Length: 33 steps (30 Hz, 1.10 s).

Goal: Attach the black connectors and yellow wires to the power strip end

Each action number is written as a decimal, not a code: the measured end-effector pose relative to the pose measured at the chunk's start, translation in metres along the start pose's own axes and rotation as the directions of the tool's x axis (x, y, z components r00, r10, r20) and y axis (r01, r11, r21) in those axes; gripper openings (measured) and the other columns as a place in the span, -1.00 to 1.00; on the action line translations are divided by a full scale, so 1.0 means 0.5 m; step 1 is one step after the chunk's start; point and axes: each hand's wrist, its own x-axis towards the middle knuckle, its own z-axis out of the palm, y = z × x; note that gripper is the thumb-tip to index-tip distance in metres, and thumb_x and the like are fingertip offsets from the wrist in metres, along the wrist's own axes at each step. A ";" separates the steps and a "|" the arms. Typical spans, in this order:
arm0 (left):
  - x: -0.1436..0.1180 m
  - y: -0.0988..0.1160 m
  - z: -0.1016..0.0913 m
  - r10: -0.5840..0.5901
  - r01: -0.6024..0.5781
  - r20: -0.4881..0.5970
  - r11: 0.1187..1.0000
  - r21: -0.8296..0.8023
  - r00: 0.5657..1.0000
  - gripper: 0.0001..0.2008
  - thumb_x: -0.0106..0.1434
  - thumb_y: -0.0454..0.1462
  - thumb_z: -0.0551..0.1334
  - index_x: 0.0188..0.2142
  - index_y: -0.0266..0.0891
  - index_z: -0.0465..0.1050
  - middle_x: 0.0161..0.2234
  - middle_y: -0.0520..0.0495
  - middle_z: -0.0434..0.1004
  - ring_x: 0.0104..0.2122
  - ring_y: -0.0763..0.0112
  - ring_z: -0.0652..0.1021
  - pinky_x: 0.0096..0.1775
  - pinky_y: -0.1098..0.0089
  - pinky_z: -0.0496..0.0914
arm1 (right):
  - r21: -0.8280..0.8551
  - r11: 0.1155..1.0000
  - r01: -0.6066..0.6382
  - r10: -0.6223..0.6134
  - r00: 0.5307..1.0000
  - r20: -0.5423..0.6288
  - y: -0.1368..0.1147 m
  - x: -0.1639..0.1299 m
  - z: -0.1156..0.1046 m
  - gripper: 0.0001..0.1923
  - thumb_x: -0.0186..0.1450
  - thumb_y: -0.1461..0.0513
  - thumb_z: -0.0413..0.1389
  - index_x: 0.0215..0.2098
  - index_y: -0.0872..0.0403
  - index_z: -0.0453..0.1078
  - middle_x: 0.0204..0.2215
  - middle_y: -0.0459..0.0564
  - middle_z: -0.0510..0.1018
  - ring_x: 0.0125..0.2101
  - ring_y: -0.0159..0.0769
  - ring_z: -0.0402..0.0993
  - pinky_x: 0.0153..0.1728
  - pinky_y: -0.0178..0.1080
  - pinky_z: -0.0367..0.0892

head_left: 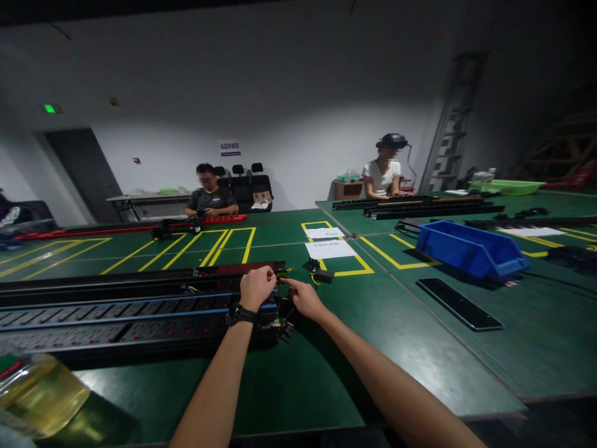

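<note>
Power strips [116, 311]: long black rails stacked lengthwise on the green worktop [326, 373], right ends directly under both hands.
Left hand [256, 287]: curled into a fist atop the strip end, wristwatch on wrist; contents of grip not discernible.
Right hand [304, 298]: fingers pinched at a small wired part [282, 274] at the strip end.
Nearby: 2 white papers [329, 248] beyond hands; blue bin [471, 249] and flat black panel [459, 303] well apart, right.
Background: 2 seated persons at far worktops.
</note>
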 end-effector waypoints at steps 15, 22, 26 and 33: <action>0.003 -0.007 0.006 0.074 -0.074 0.059 0.997 -0.011 0.996 -0.72 0.34 -0.13 0.15 -0.26 -0.12 0.64 -0.24 -0.13 0.70 -0.15 0.21 0.63 -0.09 0.34 0.38 | -0.021 1.000 -0.001 0.001 1.000 -0.011 0.005 0.001 0.002 -0.42 0.28 0.41 -0.01 0.20 -0.05 0.48 0.05 -0.01 0.61 -0.02 -0.15 0.57 0.07 -0.21 0.36; 0.003 -0.006 0.005 0.075 -0.075 0.083 0.997 -0.003 0.994 -0.72 0.36 -0.13 0.14 -0.22 -0.12 0.63 -0.22 -0.14 0.69 -0.11 0.21 0.62 -0.08 0.35 0.39 | 0.029 0.999 0.031 -0.029 0.998 -0.053 0.018 0.005 0.011 -0.44 0.26 0.42 -0.03 0.16 0.02 0.51 0.00 0.00 0.64 -0.12 -0.20 0.60 0.00 -0.24 0.40; 0.003 -0.007 0.007 0.080 -0.079 0.076 0.997 -0.012 0.994 -0.73 0.35 -0.13 0.14 -0.22 -0.11 0.63 -0.22 -0.12 0.70 -0.12 0.21 0.62 -0.09 0.35 0.40 | 0.069 0.997 0.033 -0.029 0.998 -0.054 0.026 0.009 0.014 -0.45 0.25 0.40 -0.03 0.14 0.03 0.52 -0.02 0.00 0.65 -0.14 -0.20 0.60 -0.06 -0.25 0.42; 0.008 -0.011 0.008 0.126 -0.117 0.082 0.988 -0.099 0.989 -0.73 0.31 -0.19 0.15 -0.20 -0.09 0.65 -0.18 -0.08 0.71 -0.12 0.21 0.63 -0.09 0.34 0.41 | 0.068 0.997 0.041 -0.038 0.999 -0.037 0.021 0.007 0.008 -0.42 0.23 0.40 -0.03 0.16 -0.01 0.50 -0.07 -0.01 0.66 -0.21 -0.23 0.57 -0.11 -0.26 0.39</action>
